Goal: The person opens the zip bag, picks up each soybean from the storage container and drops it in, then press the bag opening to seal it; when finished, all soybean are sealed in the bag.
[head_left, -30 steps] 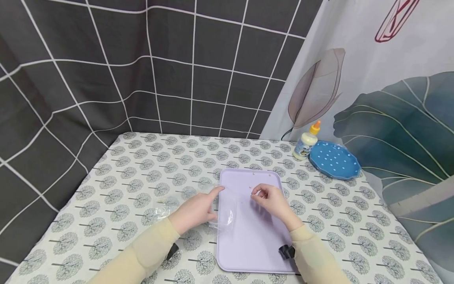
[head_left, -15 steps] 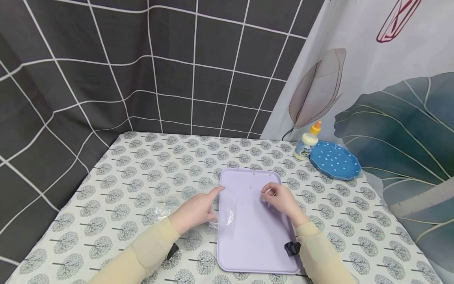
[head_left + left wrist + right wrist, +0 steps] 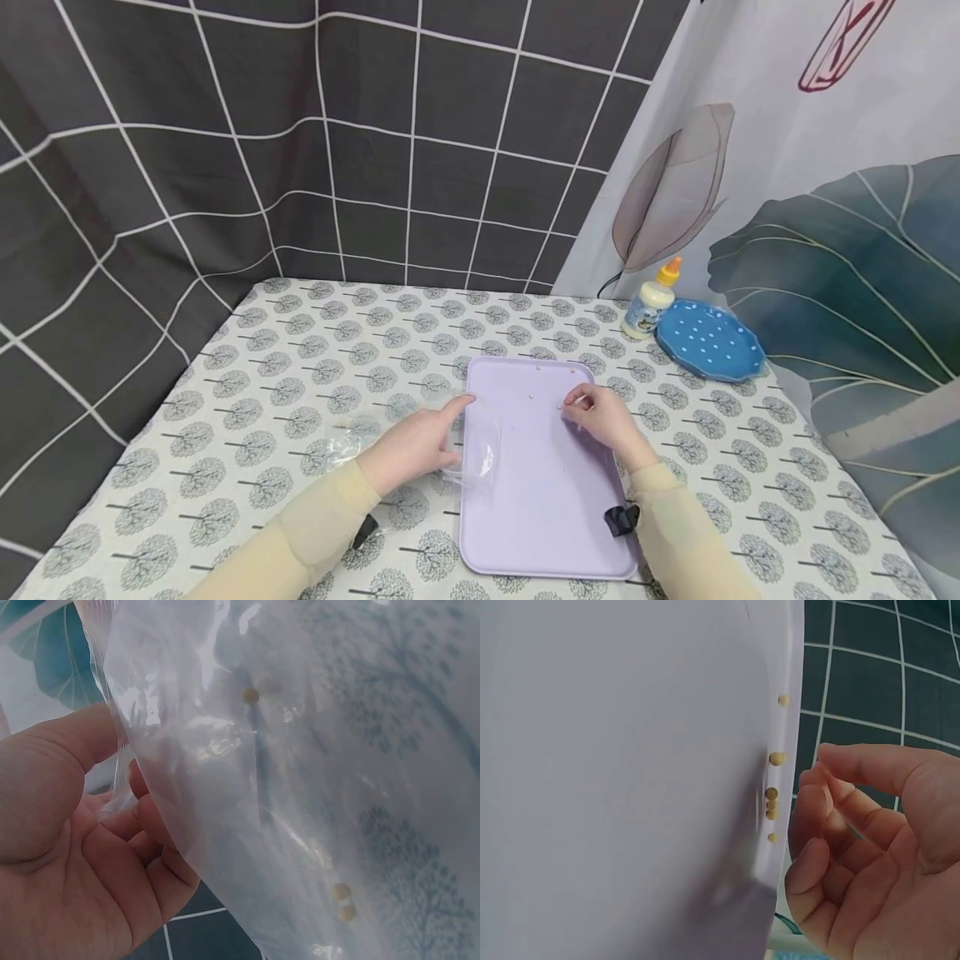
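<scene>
Two hands work over the lilac tray (image 3: 540, 517): from the head camera, the right hand (image 3: 603, 418) has shifted rightward to the tray's right edge, so picking at the small yellow balls (image 3: 531, 397) seems under way, with open tray between it and the left hand (image 3: 412, 446), whose thumb and forefinger stay spread by the left rim. At the left wrist, curled fingers hold the clear bag (image 3: 217, 765), balls inside or beneath, I cannot tell. From the right wrist, thumb and forefinger tips press together beside balls lining a rim, no ball visible between them.
</scene>
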Available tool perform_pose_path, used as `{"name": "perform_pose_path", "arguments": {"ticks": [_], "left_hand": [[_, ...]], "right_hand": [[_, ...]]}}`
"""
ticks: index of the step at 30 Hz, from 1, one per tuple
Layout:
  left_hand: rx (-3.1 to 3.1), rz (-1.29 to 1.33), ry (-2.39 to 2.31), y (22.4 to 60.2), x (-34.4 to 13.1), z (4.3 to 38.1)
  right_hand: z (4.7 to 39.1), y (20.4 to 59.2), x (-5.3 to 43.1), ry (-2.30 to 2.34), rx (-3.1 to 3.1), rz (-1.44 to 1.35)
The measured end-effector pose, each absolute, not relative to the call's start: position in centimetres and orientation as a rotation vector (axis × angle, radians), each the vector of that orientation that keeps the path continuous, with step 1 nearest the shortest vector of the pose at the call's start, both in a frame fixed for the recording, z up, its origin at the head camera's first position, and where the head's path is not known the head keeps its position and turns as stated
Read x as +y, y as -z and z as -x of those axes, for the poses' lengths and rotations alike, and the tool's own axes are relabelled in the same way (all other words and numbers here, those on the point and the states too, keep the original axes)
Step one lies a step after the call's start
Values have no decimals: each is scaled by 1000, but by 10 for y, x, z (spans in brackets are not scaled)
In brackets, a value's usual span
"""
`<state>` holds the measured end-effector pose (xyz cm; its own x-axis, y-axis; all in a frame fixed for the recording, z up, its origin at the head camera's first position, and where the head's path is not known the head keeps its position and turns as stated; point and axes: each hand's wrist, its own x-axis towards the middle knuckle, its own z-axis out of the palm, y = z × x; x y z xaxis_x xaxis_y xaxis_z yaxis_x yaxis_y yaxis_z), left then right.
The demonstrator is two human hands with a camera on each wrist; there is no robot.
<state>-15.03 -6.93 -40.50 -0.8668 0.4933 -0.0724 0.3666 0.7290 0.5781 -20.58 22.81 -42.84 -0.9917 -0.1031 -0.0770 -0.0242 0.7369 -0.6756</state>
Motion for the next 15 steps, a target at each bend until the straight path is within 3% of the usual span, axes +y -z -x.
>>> {"name": "perform_pose_path", "arguments": {"ticks": [15], "left_hand": [[2716, -684, -842, 406, -71, 150]], "right_hand": [[216, 430, 231, 970, 2853, -11]]}}
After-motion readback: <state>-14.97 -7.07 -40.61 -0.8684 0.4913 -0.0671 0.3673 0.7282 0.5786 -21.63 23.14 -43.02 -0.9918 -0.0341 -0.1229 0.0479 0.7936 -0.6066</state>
